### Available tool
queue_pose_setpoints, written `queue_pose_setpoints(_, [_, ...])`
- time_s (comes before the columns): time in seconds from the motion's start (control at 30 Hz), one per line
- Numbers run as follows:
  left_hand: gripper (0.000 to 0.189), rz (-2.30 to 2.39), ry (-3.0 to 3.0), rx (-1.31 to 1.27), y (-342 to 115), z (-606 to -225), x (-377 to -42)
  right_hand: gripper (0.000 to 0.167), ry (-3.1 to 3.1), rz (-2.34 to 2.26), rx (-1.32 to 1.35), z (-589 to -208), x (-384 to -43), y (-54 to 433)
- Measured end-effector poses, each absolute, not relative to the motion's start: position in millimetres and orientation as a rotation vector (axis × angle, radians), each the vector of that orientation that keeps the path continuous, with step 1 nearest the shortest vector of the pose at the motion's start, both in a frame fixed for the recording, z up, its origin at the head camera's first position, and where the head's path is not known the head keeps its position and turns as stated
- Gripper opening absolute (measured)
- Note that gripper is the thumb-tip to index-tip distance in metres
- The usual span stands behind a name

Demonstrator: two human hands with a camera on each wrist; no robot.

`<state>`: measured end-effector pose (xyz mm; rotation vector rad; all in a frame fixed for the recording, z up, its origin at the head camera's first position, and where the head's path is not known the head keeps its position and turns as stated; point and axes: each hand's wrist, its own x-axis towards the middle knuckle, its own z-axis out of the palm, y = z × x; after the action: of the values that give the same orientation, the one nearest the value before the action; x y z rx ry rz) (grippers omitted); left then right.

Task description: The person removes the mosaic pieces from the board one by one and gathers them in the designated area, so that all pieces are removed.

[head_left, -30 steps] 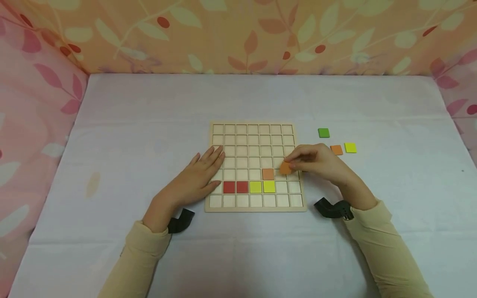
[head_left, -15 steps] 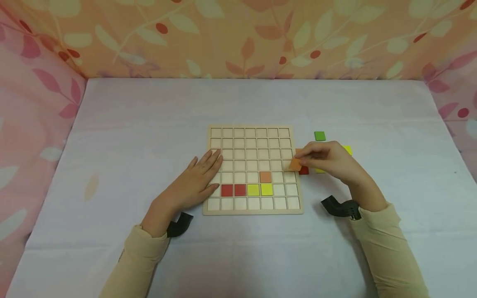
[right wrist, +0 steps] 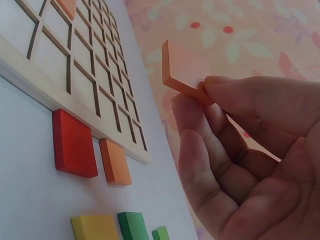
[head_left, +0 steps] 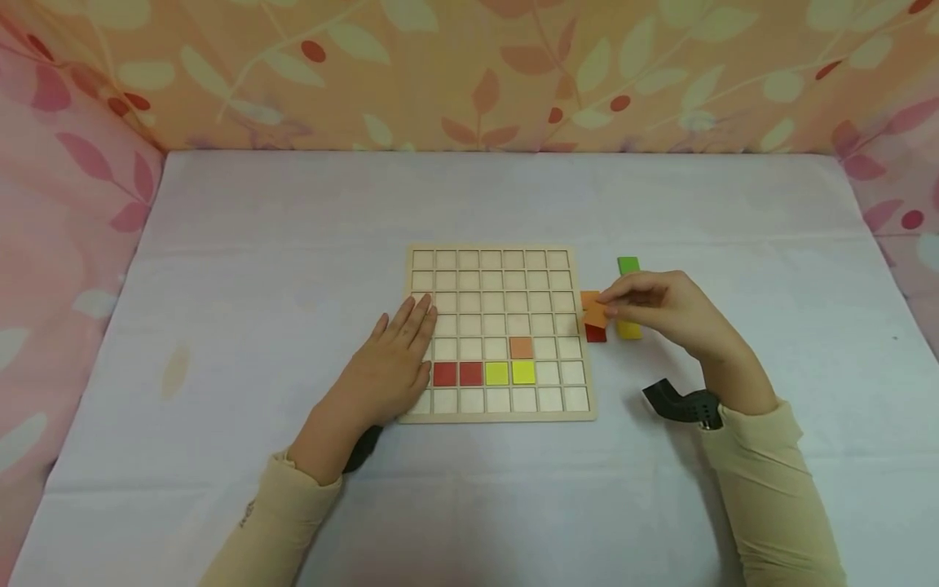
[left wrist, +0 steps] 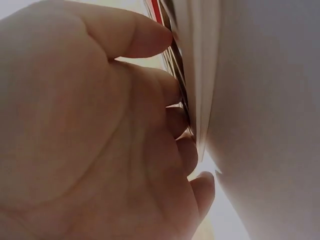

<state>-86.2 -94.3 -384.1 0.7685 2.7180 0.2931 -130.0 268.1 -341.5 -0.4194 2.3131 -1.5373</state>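
Pinching on the head view, the right hand (head_left: 678,314) has an orange tile (head_left: 596,316) between thumb and fingertips, just off the three o'clock edge of the board (head_left: 468,303)! Over at nine o'clock, the left hand (head_left: 392,359) lies with fingers out straight on the board's edge, gripping nothing. That orange tile is tilted, overlapping a loose red tile (head_left: 597,335) and a second orange tile (head_left: 589,297) from this angle. Arms now: the left sleeve (head_left: 282,509) slants in from seven o'clock, the right sleeve (head_left: 770,489) from five.

Across to the left wrist: the palm fills nine o'clock, fingertips right up at the board's rim.

And the right wrist! Tight pinch near twelve o'clock, the tile thin, square, held up off the table (right wrist: 30,165), the hand coming in from four o'clock with its palm showing. Board at ten; red and second orange tiles beside its rim; then a yellow tile (right wrist: 95,227), a dark green tile (right wrist: 133,227) and a light green tile (right wrist: 160,233) toward seven and six.
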Motion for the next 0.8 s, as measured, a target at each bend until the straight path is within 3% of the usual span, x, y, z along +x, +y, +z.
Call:
queue_pose_setpoints(0.47, [0.064,0.198,2.785,0.705,-80.9,-383.8,-79.3,0.019,2.351,-1.557,-0.377,-339.0,-129.5,287.4])
queue_pose_setpoints(0.8, [0.065,0.083,2.717,0.915,-103.8,-375.6,-91.7,0.019,2.4,-1.532,-0.356,-345.1,-125.0,305.0])
